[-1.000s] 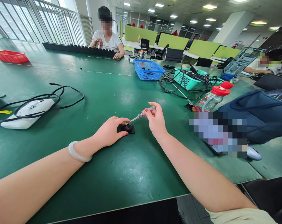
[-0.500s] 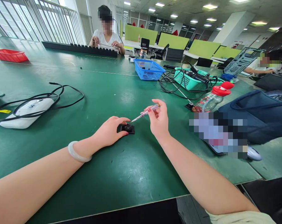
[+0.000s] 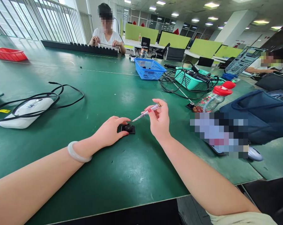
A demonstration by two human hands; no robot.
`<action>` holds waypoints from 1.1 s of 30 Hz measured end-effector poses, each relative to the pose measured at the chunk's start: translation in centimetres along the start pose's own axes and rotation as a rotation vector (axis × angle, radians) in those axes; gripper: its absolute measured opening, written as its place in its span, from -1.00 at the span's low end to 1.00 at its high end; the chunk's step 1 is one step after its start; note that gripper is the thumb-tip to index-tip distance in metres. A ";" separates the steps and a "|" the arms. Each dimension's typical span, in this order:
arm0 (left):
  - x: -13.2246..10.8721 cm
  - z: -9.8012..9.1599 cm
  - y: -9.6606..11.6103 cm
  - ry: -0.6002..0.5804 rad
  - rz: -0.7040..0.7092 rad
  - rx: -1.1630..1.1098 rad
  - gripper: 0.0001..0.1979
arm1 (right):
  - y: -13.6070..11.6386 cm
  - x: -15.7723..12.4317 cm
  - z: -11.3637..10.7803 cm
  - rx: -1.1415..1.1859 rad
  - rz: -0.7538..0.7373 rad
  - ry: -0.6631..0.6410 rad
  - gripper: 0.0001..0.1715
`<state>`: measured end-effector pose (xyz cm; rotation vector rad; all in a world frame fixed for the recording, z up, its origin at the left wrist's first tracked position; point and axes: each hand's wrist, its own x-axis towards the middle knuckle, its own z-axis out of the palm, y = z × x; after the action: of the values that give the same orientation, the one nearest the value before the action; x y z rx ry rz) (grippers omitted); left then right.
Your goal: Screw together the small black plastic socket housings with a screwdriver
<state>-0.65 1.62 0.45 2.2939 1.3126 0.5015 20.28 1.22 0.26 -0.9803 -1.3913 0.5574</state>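
Observation:
A small black square part [image 3: 129, 128] lies on the green table [image 3: 122, 168]. My left hand [image 3: 109, 132] rests beside it, thumb and fingers pinching its left edge and holding it down. My right hand [image 3: 159, 120] is closed on a thin screwdriver [image 3: 146, 112] with a clear pinkish handle. Its metal tip slants down to the left and ends just above the part. A pale bangle [image 3: 76, 152] sits on my left wrist.
A white device with black cables [image 3: 26, 108] lies at the left. A blue basket [image 3: 149, 69], a green basket with cables [image 3: 193, 79], a red-capped bottle [image 3: 213, 98] and a dark blue bag [image 3: 258, 114] stand to the right. A red tray [image 3: 8, 54] is far left. Two other people sit further off.
My right hand has lifted the screwdriver handle slightly and drawn the tip a little off the black part. The person across the table has moved their hands.

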 end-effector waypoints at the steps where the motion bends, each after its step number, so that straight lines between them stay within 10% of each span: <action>1: 0.0 0.0 0.0 -0.002 0.000 -0.001 -0.55 | -0.1 0.0 0.0 0.006 0.011 0.000 -0.70; 17: 0.1 0.1 0.0 -0.004 -0.017 -0.006 -0.54 | 3.0 1.6 -0.5 0.254 0.585 0.116 -0.74; 33: 0.1 0.1 -0.1 -0.002 0.002 -0.013 -0.53 | 0.3 0.8 -0.7 0.127 0.077 -0.070 -0.71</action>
<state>-0.63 1.74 0.30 2.2848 1.3021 0.5072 21.16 1.90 0.55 -0.9222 -1.3666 0.7353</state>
